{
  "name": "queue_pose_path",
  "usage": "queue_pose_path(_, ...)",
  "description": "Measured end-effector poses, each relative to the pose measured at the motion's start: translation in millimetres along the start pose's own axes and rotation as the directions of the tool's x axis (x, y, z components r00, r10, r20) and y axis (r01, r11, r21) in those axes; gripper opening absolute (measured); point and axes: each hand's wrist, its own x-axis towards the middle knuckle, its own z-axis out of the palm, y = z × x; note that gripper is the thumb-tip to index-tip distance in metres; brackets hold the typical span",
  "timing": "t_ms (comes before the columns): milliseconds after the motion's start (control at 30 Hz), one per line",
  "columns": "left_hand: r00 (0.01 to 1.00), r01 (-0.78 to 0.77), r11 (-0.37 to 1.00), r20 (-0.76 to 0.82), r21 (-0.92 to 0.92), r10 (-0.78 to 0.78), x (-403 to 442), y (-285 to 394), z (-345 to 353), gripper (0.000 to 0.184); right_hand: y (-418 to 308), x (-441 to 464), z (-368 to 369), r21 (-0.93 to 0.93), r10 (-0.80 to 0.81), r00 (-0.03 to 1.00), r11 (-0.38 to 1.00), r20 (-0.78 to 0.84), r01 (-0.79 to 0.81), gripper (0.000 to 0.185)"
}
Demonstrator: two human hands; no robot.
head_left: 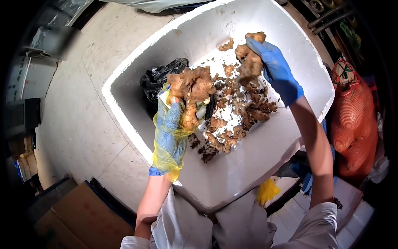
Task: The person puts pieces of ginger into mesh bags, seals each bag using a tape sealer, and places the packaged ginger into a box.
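A big, knobbly brown ginger root (pixel 192 83) was held over the white foam box (pixel 257 145); a lumpy tan ginger root (pixel 250 60) was pinched farther back. Ginger seemed to be getting picked out; a steady grip seemed needed next. The blue-gloved left hand (pixel 172 120), wrapped in thin yellow net (pixel 163 153), was curled; the blue-gloved right hand (pixel 277 70) was stretched forward.

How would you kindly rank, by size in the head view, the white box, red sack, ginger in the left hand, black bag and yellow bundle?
1. White box
2. Red sack
3. Ginger in the left hand, black bag: unranked, since the ginger partly hides the bag
4. Yellow bundle
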Motion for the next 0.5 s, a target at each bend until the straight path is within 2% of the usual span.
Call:
queue_pose_path(33, 1.0, -0.008, 1.0, -0.003, -0.012, 0.008, 0, -1, 0, 0.041, -5, -9, 14, 0.168, -0.022, 1.0, 0.986, 0.0, 0.022, 0.034)
queue_pose_path(100, 0.998, -0.029, 0.999, 0.05, 0.042, 0.027, 0, -3, 1, 0.042, -26, -25, 53, 0.49, -0.066, 0.998, 0.87, 0.0, 0.058, 0.032)
queue_pose_path(133, 0.998, -0.034, 0.999, 0.05, 0.041, 0.032, 0, -4, 0, 0.042, -23, -22, 66, -0.15, -0.391, 0.92, 0.911, -0.026, 0.383, 0.031)
queue_pose_path(200, 0.997, -0.034, 0.998, 0.072, 0.053, 0.03, 0, -7, -4, 0.046, -7, -18, 96, -0.508, -0.548, 0.835, 0.733, -0.045, 0.453, 0.03)
queue_pose_path(233, 0.997, -0.034, 0.998, 0.069, 0.058, 0.03, -1, -7, -6, 0.046, 6, -20, 108, -0.079, -0.4, 0.9, 0.917, -0.175, 0.392, 0.032)
queue_pose_path(267, 0.993, 0.014, 0.994, 0.115, -0.111, -0.001, -1, -8, -7, 0.053, 11, -21, 124, 0.385, -0.234, 0.926, 0.858, -0.296, 0.34, 0.035)
queue_pose_path(300, 0.986, 0.068, 0.958, 0.164, -0.279, -0.022, -1, -8, -8, 0.06, 12, -22, 130, 0.386, -0.233, 0.927, 0.858, -0.293, 0.338, 0.035)
queue_pose_path(333, 0.978, 0.117, 0.98, 0.188, -0.163, -0.085, -4, -3, -8, 0.079, 9, -23, 134, 0.364, -0.275, 0.882, 0.832, -0.384, 0.418, 0.036)
queue_pose_path(400, 0.972, 0.097, 0.987, 0.224, -0.132, -0.065, -4, -3, -6, 0.085, 17, -23, 126, -0.086, -0.386, 0.852, 0.92, -0.354, 0.382, 0.038)
queue_pose_path(433, 0.964, 0.076, 0.992, 0.261, -0.096, -0.049, -5, -4, -4, 0.092, 20, -22, 122, -0.306, -0.44, 0.832, 0.887, -0.337, 0.345, 0.039)
queue_pose_path(467, 0.962, 0.07, 0.995, 0.27, -0.069, -0.049, -4, -6, -5, 0.094, 30, -8, 132, -0.617, -0.635, 0.674, 0.716, -0.379, 0.327, 0.038)
queue_pose_path(500, 0.961, 0.072, 0.995, 0.274, -0.074, -0.05, -4, -9, -8, 0.094, 31, -16, 134, -0.665, -0.65, 0.657, 0.687, -0.383, 0.292, 0.036)
